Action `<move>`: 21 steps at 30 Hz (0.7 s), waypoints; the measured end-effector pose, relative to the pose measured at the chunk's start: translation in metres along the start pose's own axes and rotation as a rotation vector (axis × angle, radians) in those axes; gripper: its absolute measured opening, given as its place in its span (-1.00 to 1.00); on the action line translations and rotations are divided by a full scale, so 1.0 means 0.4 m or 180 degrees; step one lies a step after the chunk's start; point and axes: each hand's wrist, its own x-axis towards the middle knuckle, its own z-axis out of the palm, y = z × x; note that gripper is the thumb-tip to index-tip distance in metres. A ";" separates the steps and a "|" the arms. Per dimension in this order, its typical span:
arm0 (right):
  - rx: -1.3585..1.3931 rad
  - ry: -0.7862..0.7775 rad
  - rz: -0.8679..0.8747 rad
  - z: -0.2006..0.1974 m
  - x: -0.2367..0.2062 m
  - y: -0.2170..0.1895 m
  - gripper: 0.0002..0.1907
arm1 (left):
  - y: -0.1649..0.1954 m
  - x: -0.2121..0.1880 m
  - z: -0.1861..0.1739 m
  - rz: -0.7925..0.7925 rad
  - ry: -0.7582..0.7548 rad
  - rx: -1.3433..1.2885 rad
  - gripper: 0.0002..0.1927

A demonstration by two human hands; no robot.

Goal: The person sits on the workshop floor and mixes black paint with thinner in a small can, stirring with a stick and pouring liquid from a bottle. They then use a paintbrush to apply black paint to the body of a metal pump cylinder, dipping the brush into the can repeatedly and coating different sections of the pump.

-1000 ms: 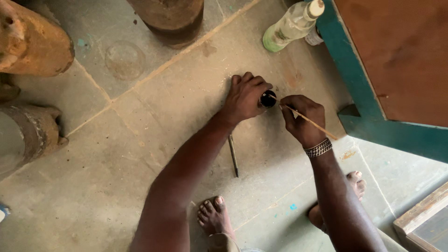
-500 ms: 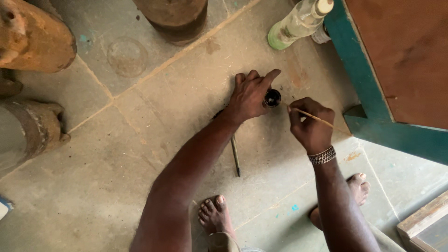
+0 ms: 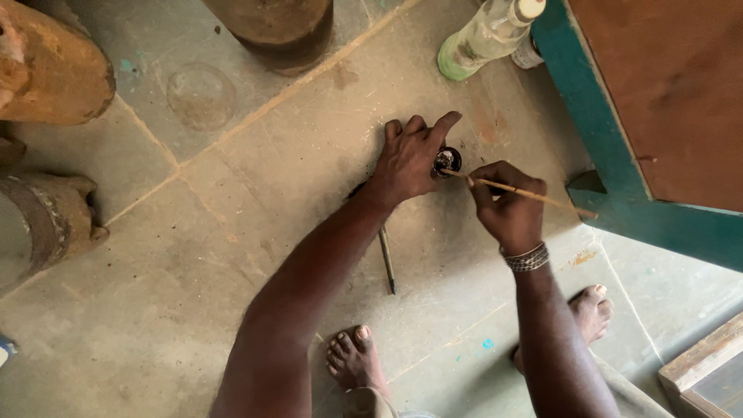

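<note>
Grey tiled floor (image 3: 232,255), dusty, scratched. Small dark jar (image 3: 446,161) stands on it between hands. Thin dark rod (image 3: 386,259) lies below left hand. Green-bottomed bottle (image 3: 484,39) above hands. Wooden logs (image 3: 46,73) far left. Bare feet (image 3: 352,360) below hands.

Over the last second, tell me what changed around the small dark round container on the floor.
The left hand lifted its index finger off the small dark round container, uncovering its top. The right hand brought the thin wooden stick tip to the rim. The dark metal rod and pale plastic bottle stayed put.
</note>
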 end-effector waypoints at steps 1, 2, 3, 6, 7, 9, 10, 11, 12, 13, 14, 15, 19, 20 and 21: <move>-0.0063 -0.0096 0.0064 -0.005 0.004 0.003 -0.94 | 0.001 -0.001 -0.001 0.0004 0.0002 0.0025 0.15; -0.0182 -0.0043 0.0029 -0.009 0.008 0.005 -0.93 | 0.003 -0.003 -0.001 0.0009 0.0004 0.0005 0.13; -0.0300 0.0013 -0.0008 -0.007 0.011 0.006 -0.92 | 0.002 -0.004 -0.003 0.0016 0.0008 -0.0014 0.12; -0.0349 0.0216 -0.0164 0.004 0.014 0.010 -0.92 | -0.001 -0.003 -0.007 0.0055 0.0032 0.0057 0.11; -0.0324 0.0273 -0.0202 0.011 0.010 0.008 -0.93 | 0.000 -0.005 -0.005 0.0062 0.0025 0.0081 0.12; -0.0038 0.0291 -0.0164 0.016 0.003 0.006 -0.95 | -0.002 -0.003 -0.004 0.0087 0.0012 0.0073 0.12; 0.0111 0.0304 -0.0149 0.019 -0.001 0.004 -0.96 | -0.003 -0.002 -0.004 0.0101 0.0007 0.0077 0.12; 0.0097 0.0211 -0.0090 0.014 -0.004 0.004 -0.94 | -0.004 -0.002 -0.002 0.0107 0.0012 0.0078 0.13; 0.0089 0.0112 -0.0036 0.013 -0.007 0.001 -0.93 | -0.004 -0.001 -0.001 0.0106 0.0020 0.0082 0.14; 0.0080 0.0007 0.0023 0.007 -0.006 0.001 -0.91 | -0.004 -0.002 0.000 0.0101 0.0023 0.0082 0.15; 0.0005 0.0024 0.0000 0.003 -0.007 0.000 -0.93 | -0.004 -0.004 0.001 0.0081 0.0003 0.0111 0.16; -0.0071 0.0045 -0.0022 0.002 -0.005 -0.001 -0.94 | -0.004 -0.003 0.001 0.0065 -0.0018 0.0139 0.17; -0.0180 0.0291 -0.0169 0.004 -0.001 -0.001 -0.97 | -0.004 -0.003 0.000 0.0143 0.0035 0.0156 0.17; -0.0087 0.0261 -0.0105 0.007 -0.001 0.001 -0.97 | -0.005 -0.002 -0.001 0.0126 0.0005 0.0169 0.18; 0.0004 0.0224 -0.0036 0.009 -0.003 0.001 -0.96 | -0.006 -0.001 -0.001 0.0105 -0.0029 0.0176 0.18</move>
